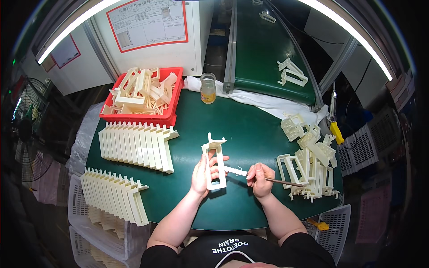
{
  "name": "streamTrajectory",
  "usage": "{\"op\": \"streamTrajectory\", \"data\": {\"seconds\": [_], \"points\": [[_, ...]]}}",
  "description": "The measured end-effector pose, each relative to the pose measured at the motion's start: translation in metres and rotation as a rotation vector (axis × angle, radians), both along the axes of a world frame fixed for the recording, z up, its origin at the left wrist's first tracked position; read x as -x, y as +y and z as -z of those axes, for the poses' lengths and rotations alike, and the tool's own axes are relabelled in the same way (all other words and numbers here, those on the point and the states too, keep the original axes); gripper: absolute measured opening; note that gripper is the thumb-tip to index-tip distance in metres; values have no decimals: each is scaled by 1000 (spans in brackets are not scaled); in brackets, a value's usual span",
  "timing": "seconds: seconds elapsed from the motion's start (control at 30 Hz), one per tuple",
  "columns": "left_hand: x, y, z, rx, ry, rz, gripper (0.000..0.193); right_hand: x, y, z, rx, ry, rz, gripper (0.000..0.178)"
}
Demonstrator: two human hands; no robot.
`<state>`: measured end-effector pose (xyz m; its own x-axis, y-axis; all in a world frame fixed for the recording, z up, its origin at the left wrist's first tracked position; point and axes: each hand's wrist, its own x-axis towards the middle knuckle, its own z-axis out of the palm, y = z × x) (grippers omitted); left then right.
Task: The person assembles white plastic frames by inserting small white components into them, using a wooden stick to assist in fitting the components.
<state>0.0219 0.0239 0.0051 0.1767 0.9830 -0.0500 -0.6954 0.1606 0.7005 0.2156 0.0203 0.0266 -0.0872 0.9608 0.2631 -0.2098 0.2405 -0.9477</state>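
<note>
My left hand (203, 175) is closed around the side of a cream plastic frame (215, 166), a tall rectangle with an open middle and small prongs on top. It stands roughly upright over the table's middle. In my closed right hand (260, 178) is a thin dark rod (286, 182) with a white wrapped end (236, 171). That wrapped end points left and reaches close to the frame's right side; whether they touch I cannot tell. On the right lies a loose pile of similar cream frames (308, 172). To the left, more frames stand in two tight rows, a far row (136, 145) and a near row (114, 194).
A red bin (172, 100) heaped with cream plastic pieces sits at the back left, beside a glass jar (208, 89) of yellowish contents. White cloth (263, 105) lies along the green conveyor (268, 67). A yellow-handled tool (336, 131) hangs at right. White crates (100, 223) stand below left.
</note>
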Motion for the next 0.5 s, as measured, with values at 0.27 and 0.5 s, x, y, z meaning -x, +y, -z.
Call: {"op": "streamTrajectory", "data": {"seconds": [0.27,0.5], "points": [[1,0,-1,60,-2,42,59,1,1,2,25,32,12,44],[2,1,1,67,7,65,58,1,2,1,32,30,5,43]]}}
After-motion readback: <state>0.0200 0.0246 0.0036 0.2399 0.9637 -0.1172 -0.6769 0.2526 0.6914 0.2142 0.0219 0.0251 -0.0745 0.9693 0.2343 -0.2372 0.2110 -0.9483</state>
